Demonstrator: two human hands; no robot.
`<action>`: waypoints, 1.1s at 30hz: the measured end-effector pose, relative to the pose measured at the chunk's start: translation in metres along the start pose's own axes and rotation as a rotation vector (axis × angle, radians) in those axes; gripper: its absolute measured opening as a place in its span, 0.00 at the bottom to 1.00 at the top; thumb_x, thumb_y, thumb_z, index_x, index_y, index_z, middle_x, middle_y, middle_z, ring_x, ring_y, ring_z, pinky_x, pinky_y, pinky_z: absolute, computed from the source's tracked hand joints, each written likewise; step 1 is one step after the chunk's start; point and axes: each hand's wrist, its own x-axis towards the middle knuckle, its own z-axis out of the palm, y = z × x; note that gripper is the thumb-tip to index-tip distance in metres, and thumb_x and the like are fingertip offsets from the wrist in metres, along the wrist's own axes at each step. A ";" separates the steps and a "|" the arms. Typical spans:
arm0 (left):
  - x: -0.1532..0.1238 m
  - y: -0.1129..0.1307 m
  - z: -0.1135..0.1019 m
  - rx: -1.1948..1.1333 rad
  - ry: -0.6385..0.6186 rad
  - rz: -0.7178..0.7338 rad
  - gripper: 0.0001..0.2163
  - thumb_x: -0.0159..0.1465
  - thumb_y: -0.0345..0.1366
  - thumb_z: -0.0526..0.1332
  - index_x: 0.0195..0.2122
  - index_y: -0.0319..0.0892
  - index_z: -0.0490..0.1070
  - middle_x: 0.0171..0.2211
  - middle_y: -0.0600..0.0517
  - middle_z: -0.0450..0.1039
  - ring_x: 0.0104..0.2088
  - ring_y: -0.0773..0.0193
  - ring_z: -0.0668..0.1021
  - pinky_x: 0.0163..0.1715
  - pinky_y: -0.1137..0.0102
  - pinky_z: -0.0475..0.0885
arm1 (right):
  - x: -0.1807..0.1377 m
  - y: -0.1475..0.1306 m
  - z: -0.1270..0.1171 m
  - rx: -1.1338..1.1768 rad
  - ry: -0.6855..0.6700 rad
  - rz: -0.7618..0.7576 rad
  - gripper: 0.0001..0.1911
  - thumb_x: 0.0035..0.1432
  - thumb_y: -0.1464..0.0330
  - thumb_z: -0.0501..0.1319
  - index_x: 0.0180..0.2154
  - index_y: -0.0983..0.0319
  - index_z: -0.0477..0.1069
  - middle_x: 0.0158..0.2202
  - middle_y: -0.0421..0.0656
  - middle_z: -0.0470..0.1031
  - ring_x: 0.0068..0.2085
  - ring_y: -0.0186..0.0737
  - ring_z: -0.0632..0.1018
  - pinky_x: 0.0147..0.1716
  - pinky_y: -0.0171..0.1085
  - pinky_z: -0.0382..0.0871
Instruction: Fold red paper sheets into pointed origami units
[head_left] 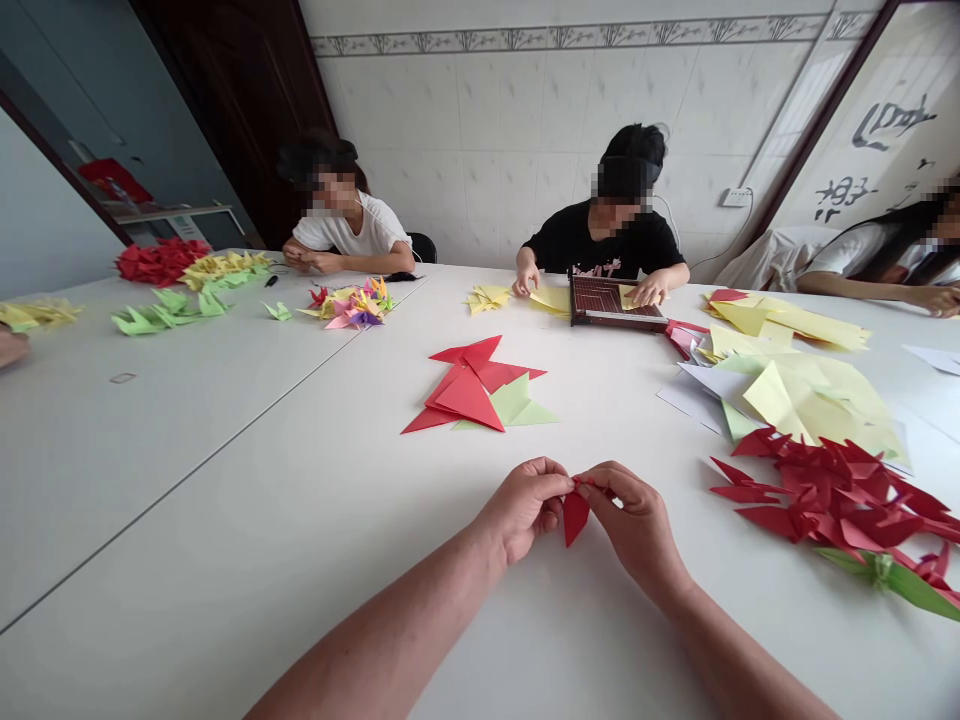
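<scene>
Between my two hands is a small piece of folded red paper [575, 518], its pointed end hanging down above the white table [300, 560]. My left hand [531, 505] pinches its upper edge from the left, thumb against fingers. From the other side my right hand [628, 510] grips the same edge with thumb and forefinger. The upper part of the paper is mostly hidden by my fingertips. Just beyond lie several folded red paper pieces [469, 390], overlapping a light green folded piece [521, 402].
Red folded papers [840, 495] are heaped at right, beside yellow sheets [817, 390]. Across the table, a person in black [600, 240] works at a paper trimmer [619, 302]; a person in white [352, 225] sits left. Colourful folded papers [352, 303] and green ones [169, 312] lie farther off.
</scene>
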 end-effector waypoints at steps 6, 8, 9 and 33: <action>-0.002 0.000 0.002 0.322 0.130 0.276 0.05 0.55 0.34 0.61 0.33 0.42 0.71 0.28 0.55 0.68 0.27 0.71 0.68 0.28 0.75 0.64 | 0.002 0.000 -0.003 0.263 -0.027 0.213 0.09 0.54 0.61 0.64 0.27 0.59 0.73 0.29 0.40 0.75 0.32 0.37 0.73 0.34 0.37 0.67; -0.003 -0.001 0.003 0.456 0.161 0.404 0.06 0.56 0.34 0.60 0.35 0.43 0.73 0.32 0.54 0.71 0.29 0.69 0.70 0.31 0.73 0.67 | 0.002 0.000 -0.004 0.345 -0.035 0.234 0.09 0.53 0.60 0.65 0.28 0.59 0.74 0.29 0.40 0.75 0.33 0.37 0.73 0.36 0.37 0.67; -0.003 -0.001 0.004 0.506 0.167 0.465 0.06 0.56 0.33 0.60 0.35 0.43 0.74 0.34 0.53 0.72 0.31 0.69 0.71 0.33 0.72 0.68 | 0.002 0.000 -0.004 0.372 -0.036 0.242 0.09 0.53 0.60 0.66 0.28 0.59 0.74 0.29 0.40 0.75 0.33 0.37 0.73 0.37 0.37 0.67; -0.002 -0.007 0.004 0.789 0.213 0.908 0.06 0.58 0.28 0.59 0.32 0.44 0.74 0.32 0.52 0.74 0.32 0.66 0.75 0.33 0.71 0.72 | 0.002 -0.004 -0.004 0.353 -0.033 0.232 0.13 0.52 0.57 0.66 0.26 0.60 0.73 0.26 0.41 0.73 0.30 0.37 0.72 0.33 0.38 0.69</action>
